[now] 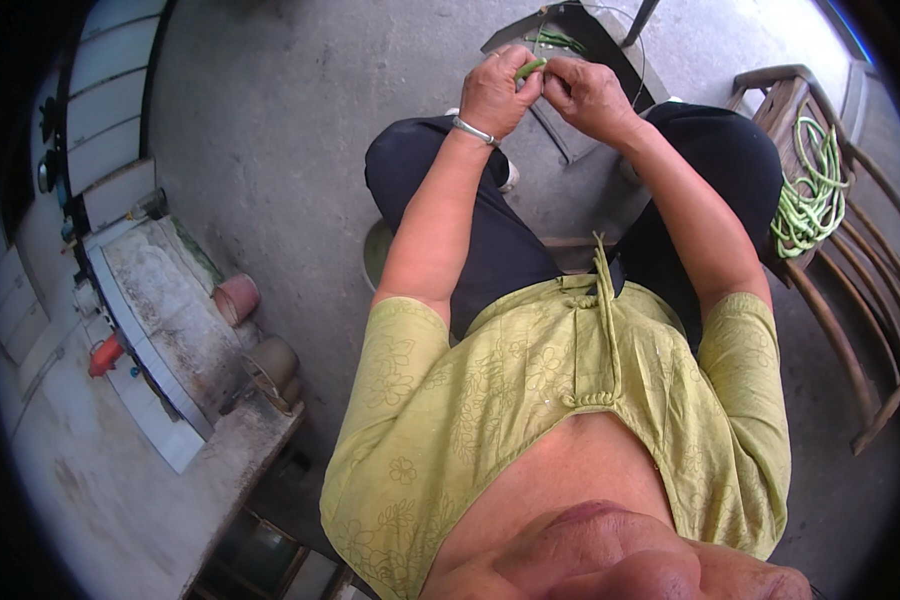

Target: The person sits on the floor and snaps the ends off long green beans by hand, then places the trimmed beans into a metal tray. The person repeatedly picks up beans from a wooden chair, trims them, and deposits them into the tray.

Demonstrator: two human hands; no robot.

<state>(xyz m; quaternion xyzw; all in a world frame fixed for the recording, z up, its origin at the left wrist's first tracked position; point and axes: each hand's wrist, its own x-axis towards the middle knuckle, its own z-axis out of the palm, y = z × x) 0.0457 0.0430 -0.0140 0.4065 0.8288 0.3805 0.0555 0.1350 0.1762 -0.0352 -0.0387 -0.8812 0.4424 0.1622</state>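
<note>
My left hand (pixel 497 91), with a silver bangle at its wrist, grips a short length of green bean (pixel 530 68) between thumb and fingers. The fingers of my right hand (pixel 591 99) are pinched together at the bean's right end, touching it. Both hands are held up over my parted knees. Just beyond them, a dark dustpan-like tray (pixel 514 31) rests on the floor, partly hidden by my hands. Several green bean pieces (pixel 559 39) lie in it. To my right, a bundle of long green beans (pixel 814 191) is heaped on a wooden chair (pixel 784 105).
At the left stands a tiled, stained counter (pixel 172 315), with a red bucket (pixel 237 298) and a brownish bucket (pixel 271 364) beside it. A rounded basin (pixel 377 253) shows partly behind my left leg. Grey concrete floor (pixel 270 135) spreads around me.
</note>
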